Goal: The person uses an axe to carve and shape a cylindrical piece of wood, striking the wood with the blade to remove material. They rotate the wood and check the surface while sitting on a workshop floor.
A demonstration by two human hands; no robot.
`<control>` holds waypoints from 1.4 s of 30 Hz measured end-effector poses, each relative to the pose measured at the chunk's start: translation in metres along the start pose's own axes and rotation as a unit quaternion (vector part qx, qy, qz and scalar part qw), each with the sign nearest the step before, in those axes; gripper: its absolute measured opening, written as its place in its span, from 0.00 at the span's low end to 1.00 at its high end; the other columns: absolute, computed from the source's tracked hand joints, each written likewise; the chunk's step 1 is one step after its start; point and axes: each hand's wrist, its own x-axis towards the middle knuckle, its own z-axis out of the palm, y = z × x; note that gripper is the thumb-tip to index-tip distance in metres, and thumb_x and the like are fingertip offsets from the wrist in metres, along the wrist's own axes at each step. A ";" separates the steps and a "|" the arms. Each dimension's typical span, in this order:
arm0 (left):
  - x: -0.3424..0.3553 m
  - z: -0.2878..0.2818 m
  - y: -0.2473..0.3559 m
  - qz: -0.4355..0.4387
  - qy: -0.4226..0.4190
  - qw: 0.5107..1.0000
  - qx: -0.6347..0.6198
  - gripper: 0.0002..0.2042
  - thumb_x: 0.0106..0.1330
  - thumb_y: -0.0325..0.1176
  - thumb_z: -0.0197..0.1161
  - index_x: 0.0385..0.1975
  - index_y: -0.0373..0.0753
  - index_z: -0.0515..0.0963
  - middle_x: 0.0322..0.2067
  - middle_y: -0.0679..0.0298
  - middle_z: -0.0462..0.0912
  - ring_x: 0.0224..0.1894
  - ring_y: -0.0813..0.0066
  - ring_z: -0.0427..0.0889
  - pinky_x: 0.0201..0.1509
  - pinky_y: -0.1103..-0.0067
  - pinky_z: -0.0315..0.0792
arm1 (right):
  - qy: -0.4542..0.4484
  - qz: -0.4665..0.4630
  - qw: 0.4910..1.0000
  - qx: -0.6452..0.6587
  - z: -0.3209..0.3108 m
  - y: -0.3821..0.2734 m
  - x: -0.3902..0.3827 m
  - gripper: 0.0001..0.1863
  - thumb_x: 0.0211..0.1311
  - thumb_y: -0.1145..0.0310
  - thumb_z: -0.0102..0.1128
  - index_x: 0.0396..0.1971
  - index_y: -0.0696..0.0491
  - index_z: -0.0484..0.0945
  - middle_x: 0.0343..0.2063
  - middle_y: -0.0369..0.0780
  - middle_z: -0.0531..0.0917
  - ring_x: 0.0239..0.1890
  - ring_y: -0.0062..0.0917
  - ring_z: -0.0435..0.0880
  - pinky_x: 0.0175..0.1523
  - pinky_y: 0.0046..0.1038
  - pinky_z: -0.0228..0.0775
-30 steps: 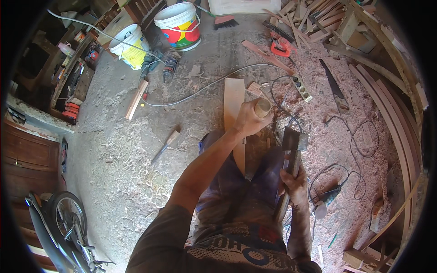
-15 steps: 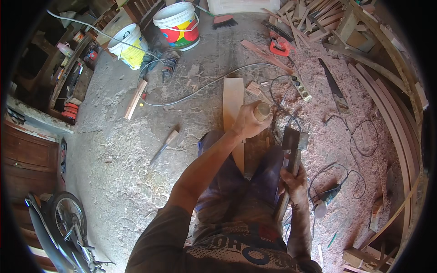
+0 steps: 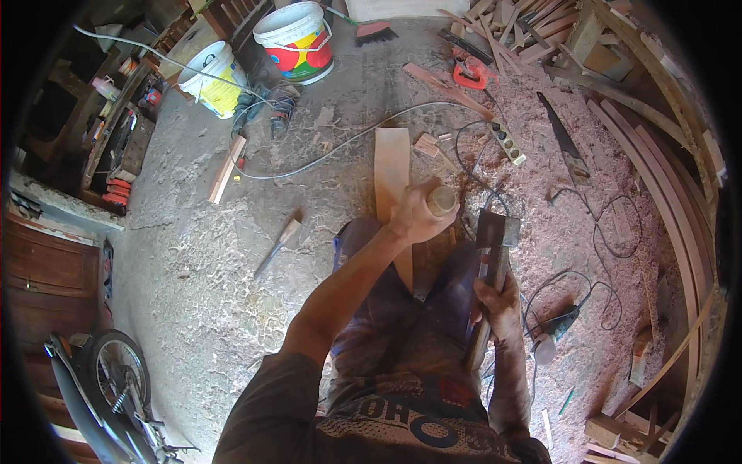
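A pale wooden board [image 3: 393, 155] extends forward from between my knees. My left hand [image 3: 413, 216] is closed around an upright tool with a round wooden handle [image 3: 441, 199], held over the board; its lower end is mostly hidden. My right hand [image 3: 498, 305] grips a hammer-like tool with a dark metal head [image 3: 495, 227], held upright at my right thigh. Small wood offcuts [image 3: 427, 145] lie beyond my left hand. Another tool with a wooden handle [image 3: 289, 232] and a long blade lies on the floor to the left.
Two buckets [image 3: 292, 46], a broom [image 3: 371, 31], a power strip [image 3: 506, 141], cables, a handsaw [image 3: 563, 139] and a power tool [image 3: 553, 332] lie around me. Shavings cover the floor at right, beside long planks [image 3: 657, 185] and scrap wood. A motorbike [image 3: 108, 371] stands lower left.
The view has shifted slightly, so the scene sits a little higher and further left. Both hands keep their grips, with hardly any movement.
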 end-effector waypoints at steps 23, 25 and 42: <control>0.000 -0.006 0.007 -0.021 -0.016 0.999 -0.021 0.11 0.58 0.31 0.73 0.27 0.37 0.74 0.21 0.63 0.78 0.23 0.74 0.76 0.30 0.73 0.73 | 0.002 -0.008 1.000 0.010 -0.005 0.005 -0.005 0.29 0.62 0.74 0.66 0.61 0.59 0.65 0.20 0.33 0.75 0.11 0.18 0.73 0.16 0.21 0.69; -0.001 -0.006 0.008 -0.021 -0.017 0.999 -0.021 0.11 0.58 0.31 0.73 0.27 0.37 0.74 0.21 0.63 0.78 0.23 0.74 0.76 0.30 0.73 0.73 | 0.002 -0.008 1.000 0.012 -0.006 0.006 -0.004 0.29 0.62 0.74 0.66 0.62 0.59 0.65 0.20 0.33 0.75 0.11 0.18 0.73 0.16 0.22 0.69; 0.006 -0.012 0.001 -0.044 0.003 0.999 -0.030 0.09 0.57 0.29 0.73 0.28 0.38 0.76 0.23 0.65 0.79 0.25 0.76 0.78 0.33 0.75 0.74 | -0.012 0.003 0.997 -0.081 -0.005 0.003 0.003 0.30 0.62 0.74 0.65 0.63 0.60 0.65 0.19 0.34 0.76 0.12 0.17 0.73 0.17 0.22 0.67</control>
